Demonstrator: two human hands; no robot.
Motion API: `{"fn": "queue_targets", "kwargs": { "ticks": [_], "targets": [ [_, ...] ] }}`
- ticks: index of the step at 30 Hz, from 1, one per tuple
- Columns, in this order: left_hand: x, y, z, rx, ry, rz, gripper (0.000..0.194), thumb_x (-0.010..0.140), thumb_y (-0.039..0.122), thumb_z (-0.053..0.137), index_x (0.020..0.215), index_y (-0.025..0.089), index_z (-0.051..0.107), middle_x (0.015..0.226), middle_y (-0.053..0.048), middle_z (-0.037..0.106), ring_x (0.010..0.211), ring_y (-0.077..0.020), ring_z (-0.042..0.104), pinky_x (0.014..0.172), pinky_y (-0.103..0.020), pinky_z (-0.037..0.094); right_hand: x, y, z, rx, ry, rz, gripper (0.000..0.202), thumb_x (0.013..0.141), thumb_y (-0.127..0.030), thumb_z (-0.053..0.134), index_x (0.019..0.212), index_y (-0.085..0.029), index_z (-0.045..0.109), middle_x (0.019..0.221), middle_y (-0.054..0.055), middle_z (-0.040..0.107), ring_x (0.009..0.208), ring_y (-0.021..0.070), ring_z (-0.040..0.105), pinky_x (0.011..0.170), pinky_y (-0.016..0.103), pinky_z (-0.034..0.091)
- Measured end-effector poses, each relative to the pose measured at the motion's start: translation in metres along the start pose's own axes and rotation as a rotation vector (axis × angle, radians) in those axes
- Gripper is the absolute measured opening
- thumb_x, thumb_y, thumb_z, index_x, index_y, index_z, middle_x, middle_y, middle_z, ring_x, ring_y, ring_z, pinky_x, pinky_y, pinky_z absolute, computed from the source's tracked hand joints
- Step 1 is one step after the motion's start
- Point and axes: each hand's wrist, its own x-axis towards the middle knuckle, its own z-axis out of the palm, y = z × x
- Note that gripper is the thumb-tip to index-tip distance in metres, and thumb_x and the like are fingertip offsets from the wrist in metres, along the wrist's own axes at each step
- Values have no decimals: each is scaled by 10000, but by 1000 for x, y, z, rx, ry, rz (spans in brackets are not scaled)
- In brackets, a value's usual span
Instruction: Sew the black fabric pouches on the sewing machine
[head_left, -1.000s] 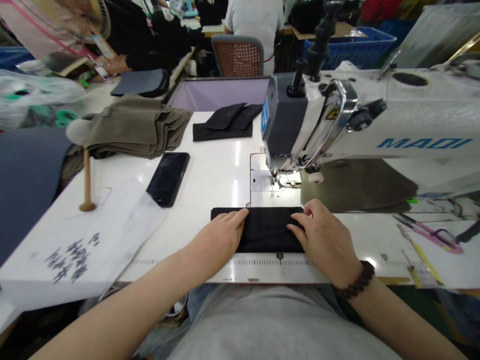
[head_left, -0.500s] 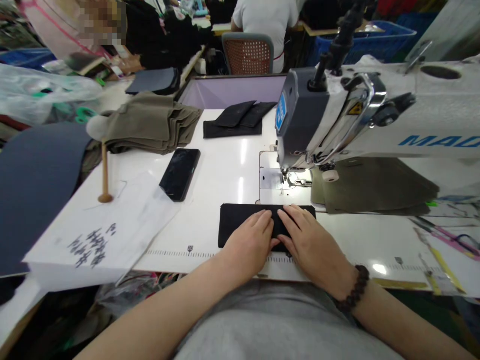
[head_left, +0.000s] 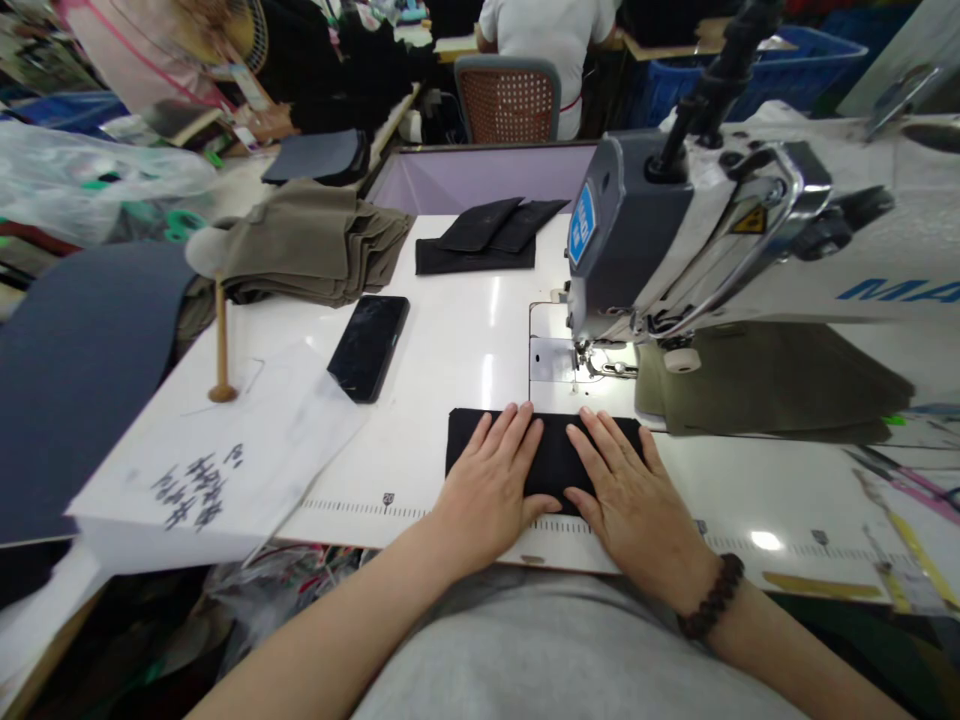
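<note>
Reading the labels first, I note blue capital letters on the arm of the white and grey industrial sewing machine (head_left: 720, 230); only "MA" shows at the frame edge. A blue badge on the machine's grey head carries white print too small for me to read, and a yellow warning triangle sits on the chrome guard. Left of the machine, a white sheet of paper (head_left: 225, 460) bears black handwritten characters that are blurred beyond reading. A printed ruler scale runs along the near edge of the white glossy worktable (head_left: 450, 350).

The folded black rectangular fabric piece (head_left: 551, 455) lies flat on the worktable, just in front of the machine's needle plate. My left hand (head_left: 491, 485) rests palm down on the fabric's left half, fingers extended and slightly spread, gripping nothing. My right hand (head_left: 626, 490), with a dark beaded bracelet (head_left: 712, 598) at the wrist, lies flat on the right half in the same manner, fingers straight. The two hands sit close together without touching.

Left of the machine lie a black smartphone (head_left: 369, 345), a stack of olive folded cloth (head_left: 315, 245) and, farther back, a pile of black fabric pieces (head_left: 480, 240). Olive flat fabric (head_left: 772, 380) lies under the machine's arm.
</note>
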Motion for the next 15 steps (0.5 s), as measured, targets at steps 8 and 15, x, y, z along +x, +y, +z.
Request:
{"fn": "queue_targets", "kwargs": {
  "ticks": [8, 15],
  "targets": [
    [-41, -46, -15, 161, 48, -27, 587, 839, 443, 443, 1287, 76, 343, 1391, -202, 242, 1272, -325, 245, 990, -502, 290, 1, -2, -1, 11, 8, 15, 497, 865, -361, 383, 1290, -105, 366, 1391, 133, 282, 1277, 261, 230, 1005, 522, 211],
    [9, -35, -28, 91, -85, 204, 327, 898, 144, 321, 1173, 145, 497, 1229, -78, 510, 1123, -180, 471, 992, -361, 321, 13, 13, -21, 109, 31, -21, 415, 861, -381, 400, 1103, -84, 560, 1168, 171, 514, 1077, 262, 455, 894, 422, 382]
  ]
}}
